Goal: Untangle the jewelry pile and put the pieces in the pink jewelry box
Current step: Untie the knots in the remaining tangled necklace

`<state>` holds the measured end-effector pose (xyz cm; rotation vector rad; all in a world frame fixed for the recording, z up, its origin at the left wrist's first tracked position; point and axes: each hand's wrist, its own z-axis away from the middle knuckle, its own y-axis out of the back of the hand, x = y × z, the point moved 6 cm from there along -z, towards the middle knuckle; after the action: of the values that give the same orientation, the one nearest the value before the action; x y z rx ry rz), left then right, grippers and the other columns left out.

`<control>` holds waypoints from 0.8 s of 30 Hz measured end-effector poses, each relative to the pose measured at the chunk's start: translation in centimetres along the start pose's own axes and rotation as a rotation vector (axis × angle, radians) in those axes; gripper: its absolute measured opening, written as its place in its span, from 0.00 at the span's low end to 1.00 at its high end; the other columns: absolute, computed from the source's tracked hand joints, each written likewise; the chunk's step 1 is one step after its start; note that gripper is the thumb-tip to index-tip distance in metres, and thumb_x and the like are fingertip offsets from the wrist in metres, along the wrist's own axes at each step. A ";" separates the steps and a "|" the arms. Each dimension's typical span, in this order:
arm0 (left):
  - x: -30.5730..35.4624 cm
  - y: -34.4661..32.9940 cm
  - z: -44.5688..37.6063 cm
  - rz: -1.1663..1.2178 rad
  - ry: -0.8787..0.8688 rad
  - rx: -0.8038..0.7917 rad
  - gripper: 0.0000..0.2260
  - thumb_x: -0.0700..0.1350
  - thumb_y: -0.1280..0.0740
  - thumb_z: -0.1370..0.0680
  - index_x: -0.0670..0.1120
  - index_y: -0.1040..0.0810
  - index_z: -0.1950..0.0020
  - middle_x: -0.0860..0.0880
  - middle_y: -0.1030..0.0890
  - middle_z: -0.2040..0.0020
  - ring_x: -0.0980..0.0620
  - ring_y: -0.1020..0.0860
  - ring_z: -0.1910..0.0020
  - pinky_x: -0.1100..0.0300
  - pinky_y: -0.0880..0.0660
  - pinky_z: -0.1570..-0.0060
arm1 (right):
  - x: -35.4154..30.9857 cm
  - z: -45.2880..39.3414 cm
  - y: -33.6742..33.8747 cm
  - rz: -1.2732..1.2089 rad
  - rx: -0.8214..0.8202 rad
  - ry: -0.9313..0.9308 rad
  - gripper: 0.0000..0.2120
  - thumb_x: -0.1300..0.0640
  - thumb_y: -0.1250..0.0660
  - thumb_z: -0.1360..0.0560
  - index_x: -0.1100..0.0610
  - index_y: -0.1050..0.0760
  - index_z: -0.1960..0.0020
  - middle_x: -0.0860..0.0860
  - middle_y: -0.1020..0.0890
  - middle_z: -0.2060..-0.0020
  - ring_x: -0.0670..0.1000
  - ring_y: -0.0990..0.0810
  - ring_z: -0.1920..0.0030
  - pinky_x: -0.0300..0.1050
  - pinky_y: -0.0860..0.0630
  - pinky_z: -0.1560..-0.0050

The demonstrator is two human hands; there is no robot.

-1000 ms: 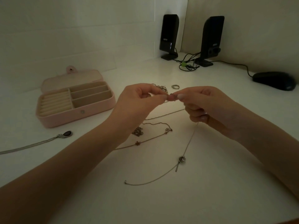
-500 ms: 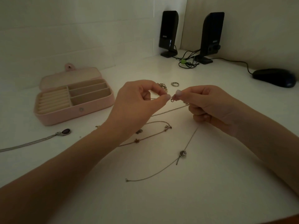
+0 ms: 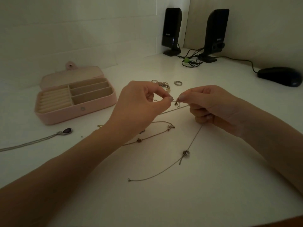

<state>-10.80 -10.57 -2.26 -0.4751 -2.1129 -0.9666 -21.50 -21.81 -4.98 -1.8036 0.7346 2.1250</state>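
On the tabletop (image 3: 213,185), the pink jewelry box (image 3: 77,102) lies open and empty, left of the hands. Left hand (image 3: 139,104) and right hand (image 3: 211,107) each pinch a fine chain (image 3: 177,104) in a tight grip; pulling apart too hard could tighten its knot.

A white desk (image 3: 213,185) carries an open pink jewelry box (image 3: 77,110) at the left, with a dark-stone pendant necklace (image 3: 65,131) lying just in front of it. Near the middle lie a thin chain with small charms (image 3: 152,136) and a chain with a round bead (image 3: 186,153), and farther back a ring (image 3: 178,83) beside a small jewelry cluster (image 3: 162,85). At the far right stand two black speakers (image 3: 172,30) with tangled cables (image 3: 191,62), and a black mouse (image 3: 278,76).
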 end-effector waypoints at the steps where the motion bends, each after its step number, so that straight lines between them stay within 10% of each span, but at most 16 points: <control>1: 0.0 0.0 0.0 -0.005 -0.005 0.001 0.03 0.46 0.28 0.28 0.50 0.17 0.62 0.56 0.39 0.81 0.57 0.40 0.79 0.72 0.42 0.75 | 0.0 0.0 0.0 0.003 -0.002 -0.002 0.05 0.56 0.31 0.27 0.58 0.20 0.57 0.47 0.41 0.75 0.46 0.45 0.74 0.39 0.46 0.74; 24: 0.0 -0.6 -0.1 0.011 -0.016 -0.085 0.04 0.47 0.29 0.26 0.52 0.16 0.54 0.56 0.39 0.81 0.57 0.41 0.79 0.72 0.42 0.75 | -0.5 0.2 -0.1 0.156 -0.018 0.041 0.06 0.58 0.31 0.28 0.53 0.15 0.55 0.50 0.39 0.75 0.46 0.43 0.75 0.42 0.47 0.73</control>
<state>-11.09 -10.99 -2.50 -0.5376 -2.0877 -1.0524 -21.54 -21.56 -4.55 -1.8598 0.8971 2.2029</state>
